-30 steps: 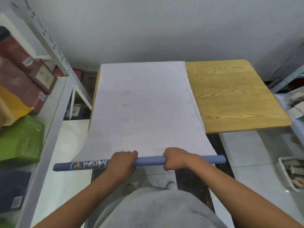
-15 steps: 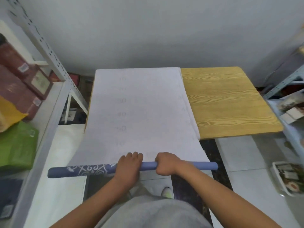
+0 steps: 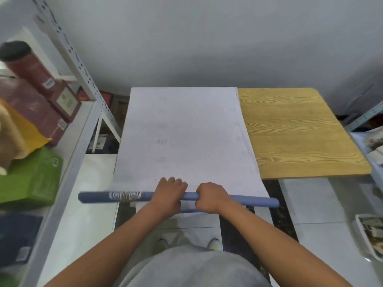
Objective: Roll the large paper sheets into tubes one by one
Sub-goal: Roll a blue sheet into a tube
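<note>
1. A large white paper sheet [image 3: 186, 137] lies flat down the centre of the frame, covering the left part of a wood-grain bench [image 3: 300, 131] and running from the wall at the top to the near edge of the bench.
2. Faint printed numbers run in a column down the sheet, too pale to read with certainty.
3. The sheet's near end is wound into a blue tube [image 3: 248, 199] that stretches across the lower centre of the frame, sticking out past the sheet on the left, where a white swirl pattern [image 3: 125, 196] shows on its outer face.
4. The left hand [image 3: 169, 193] rests over the tube near its middle, palm down, fingers reaching forward over the roll onto the white sheet; this grip is spread rather than clenched.
5. The right hand [image 3: 209, 196] sits just beside the left, its grip wrapped tight around the tube, fingers curled under and knuckles up.
6. Both bare forearms reach in from the bottom of the frame, above a grey garment [image 3: 190, 268] and the toes of two pale shoes [image 3: 214, 243] on a tiled floor.
7. At left, a grey metal shelf [image 3: 68, 172] carries dark red boxes [image 3: 37, 112], a green box [image 3: 31, 179] and a yellow bag [image 3: 27, 131].
8. At lower right, a white tray [image 3: 371, 235] holding printed items lies on the floor.
</note>
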